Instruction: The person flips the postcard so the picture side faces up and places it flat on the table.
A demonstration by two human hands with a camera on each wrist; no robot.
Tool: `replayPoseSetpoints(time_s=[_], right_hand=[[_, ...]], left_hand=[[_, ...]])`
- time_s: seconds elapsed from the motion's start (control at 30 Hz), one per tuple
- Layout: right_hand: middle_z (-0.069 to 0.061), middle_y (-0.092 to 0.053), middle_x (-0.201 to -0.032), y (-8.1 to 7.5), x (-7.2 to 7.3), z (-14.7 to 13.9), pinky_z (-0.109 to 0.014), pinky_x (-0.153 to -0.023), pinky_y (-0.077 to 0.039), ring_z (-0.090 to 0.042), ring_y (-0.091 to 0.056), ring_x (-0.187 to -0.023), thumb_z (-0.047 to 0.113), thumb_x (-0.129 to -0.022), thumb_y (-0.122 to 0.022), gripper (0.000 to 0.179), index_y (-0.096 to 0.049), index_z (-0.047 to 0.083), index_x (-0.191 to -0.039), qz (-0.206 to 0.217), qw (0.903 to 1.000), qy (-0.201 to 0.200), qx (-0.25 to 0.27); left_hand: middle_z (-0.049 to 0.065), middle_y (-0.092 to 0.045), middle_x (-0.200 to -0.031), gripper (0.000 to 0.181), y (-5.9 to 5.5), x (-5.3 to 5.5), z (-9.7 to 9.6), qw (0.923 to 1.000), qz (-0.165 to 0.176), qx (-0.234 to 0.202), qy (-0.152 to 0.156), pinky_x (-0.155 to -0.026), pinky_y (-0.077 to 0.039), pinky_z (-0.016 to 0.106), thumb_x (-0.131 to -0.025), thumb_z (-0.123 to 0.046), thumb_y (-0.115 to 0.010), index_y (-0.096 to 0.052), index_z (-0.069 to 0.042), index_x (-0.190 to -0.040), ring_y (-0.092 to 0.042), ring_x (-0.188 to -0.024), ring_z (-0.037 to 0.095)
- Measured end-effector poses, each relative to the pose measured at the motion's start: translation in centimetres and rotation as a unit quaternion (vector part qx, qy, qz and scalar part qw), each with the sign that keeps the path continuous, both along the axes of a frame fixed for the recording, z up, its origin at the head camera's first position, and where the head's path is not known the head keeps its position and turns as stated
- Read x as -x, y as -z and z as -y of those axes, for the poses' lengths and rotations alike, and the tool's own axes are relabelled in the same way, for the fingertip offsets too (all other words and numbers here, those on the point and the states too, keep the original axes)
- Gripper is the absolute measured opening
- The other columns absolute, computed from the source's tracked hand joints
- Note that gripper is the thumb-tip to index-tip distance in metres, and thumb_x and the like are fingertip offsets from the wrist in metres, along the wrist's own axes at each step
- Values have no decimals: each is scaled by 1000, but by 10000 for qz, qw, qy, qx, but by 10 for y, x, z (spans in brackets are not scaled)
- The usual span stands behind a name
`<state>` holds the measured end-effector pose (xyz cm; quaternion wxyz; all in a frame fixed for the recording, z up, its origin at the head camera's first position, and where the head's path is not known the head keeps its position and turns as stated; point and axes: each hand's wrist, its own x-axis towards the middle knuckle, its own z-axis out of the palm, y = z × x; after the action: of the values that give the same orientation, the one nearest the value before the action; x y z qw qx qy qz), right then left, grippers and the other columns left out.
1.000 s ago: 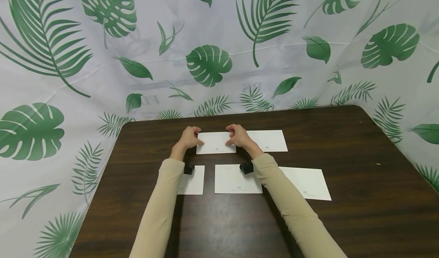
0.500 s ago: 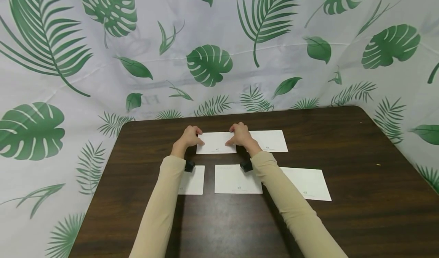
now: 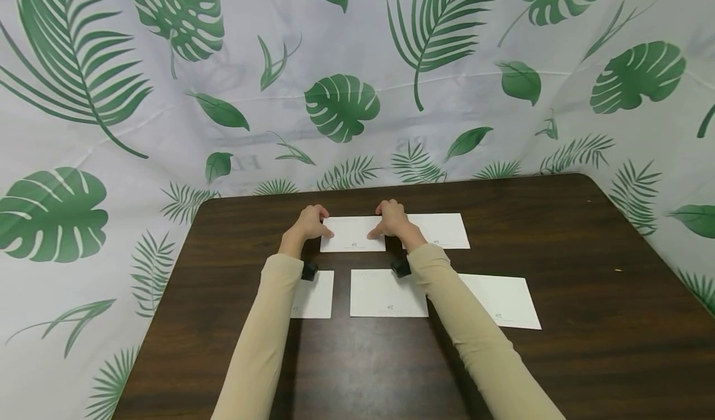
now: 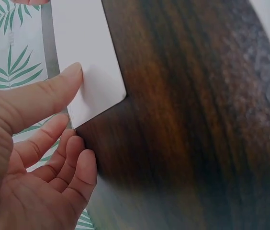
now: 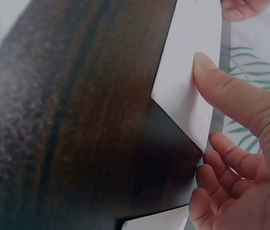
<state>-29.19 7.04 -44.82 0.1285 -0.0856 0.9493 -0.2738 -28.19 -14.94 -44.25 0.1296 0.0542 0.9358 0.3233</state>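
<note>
A white card [image 3: 350, 231] with a small grey print near its lower edge lies toward the back of the dark table. My left hand [image 3: 309, 223] holds its left end, and my right hand [image 3: 393, 221] holds the right end. In the left wrist view the left thumb [image 4: 63, 88] lies on the card's face, with the fingers by its far corner. The right wrist view has the right thumb [image 5: 216, 81] on the face too, its fingers curled at the back edge. The card's far edge is partly hidden by the fingers.
Another white card [image 3: 438, 229] lies right behind my right wrist. Nearer are three more: a left card [image 3: 315, 296] partly under my sleeve, a middle card [image 3: 385, 296], and a right card [image 3: 505, 299]. A leaf-printed cloth [image 3: 257, 97] hangs behind the table [image 3: 558, 234].
My right hand's fingers have shifted slightly to the right along the card's back edge. The left hand and the cards look unmoved.
</note>
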Motion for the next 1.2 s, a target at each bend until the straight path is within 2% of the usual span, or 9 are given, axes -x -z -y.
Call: replayPoseSetpoints(time_s=[0.27,0.47,0.57,0.63,0.77,0.87,0.93,1.07,1.2], right_hand=[[-17,-41,-116,-3,2,0,-43,-89,-38,-33,-37,-109,22,-65,-87,62,-49,2,-110,147,9999,-48,49],[-17,-51,-111,-5,-1,1,-40,-82,-43,-31,-50,-96,19,-67,-86,66,-42,1,-114,230,9996,27,184],[-20,-54,-115,-5,-4,2,-41,-84,-45,-34,-54,-99,19,-69,-85,70,-41,-1,-120,332,9990,171,234],[-22,-54,-119,-5,-5,2,-42,-88,-45,-36,-54,-105,20,-69,-84,73,-42,-4,-123,333,9988,263,236],[-23,-53,-123,-3,-7,2,-42,-91,-45,-37,-52,-110,17,-70,-83,71,-45,-7,-125,292,9980,483,278],[-23,-55,-121,-3,-7,0,-42,-90,-46,-37,-53,-109,14,-72,-81,64,-49,-8,-123,233,9973,611,344],[-22,-56,-117,-2,-7,-1,-40,-86,-48,-36,-54,-105,10,-73,-79,54,-54,-9,-116,197,9966,660,459],[-15,-56,-90,-1,-8,-5,-31,-67,-45,-26,-51,-83,2,-72,-76,29,-56,-5,-91,201,9912,784,1048],[-3,-44,-68,-1,-12,-8,-27,-54,-34,-16,-39,-62,-3,-73,-71,26,-47,4,-77,362,9799,803,1792]], left_hand=[[18,-45,-108,49,2,0,1,10000,-10,-19,47,-90,-39,40,-74,-6,-77,-47,3,-111,-42,-99,29],[13,-45,-97,56,3,-1,1,9997,-19,-222,-81,-81,-40,37,-74,-5,-76,-44,4,-119,-44,-88,26],[9,-45,-90,59,3,-2,1,9995,-13,-250,-211,-75,-40,34,-74,-6,-77,-43,5,-121,-44,-81,23],[7,-45,-85,55,3,-3,1,9993,-26,-210,-307,-72,-39,31,-73,-7,-78,-46,5,-117,-44,-78,21],[5,-46,-76,38,5,-4,1,9991,-191,-94,-371,-64,-37,27,-71,-9,-79,-51,2,-94,-43,-72,19],[5,-47,-74,33,6,-6,4,9985,-306,-232,-387,-61,-36,26,-70,-8,-79,-50,-1,-84,-44,-70,18],[5,-49,-74,29,7,-8,7,9977,-343,-431,-382,-62,-37,25,-72,-6,-77,-51,0,-84,-45,-70,18],[4,-51,-76,24,9,-11,16,9942,-260,-984,-342,-60,-39,22,-74,-1,-73,-53,2,-87,-47,-68,15],[6,-52,-79,24,10,-14,23,9862,-5,-1631,-293,-59,-43,21,-77,4,-69,-52,5,-94,-48,-67,13]])
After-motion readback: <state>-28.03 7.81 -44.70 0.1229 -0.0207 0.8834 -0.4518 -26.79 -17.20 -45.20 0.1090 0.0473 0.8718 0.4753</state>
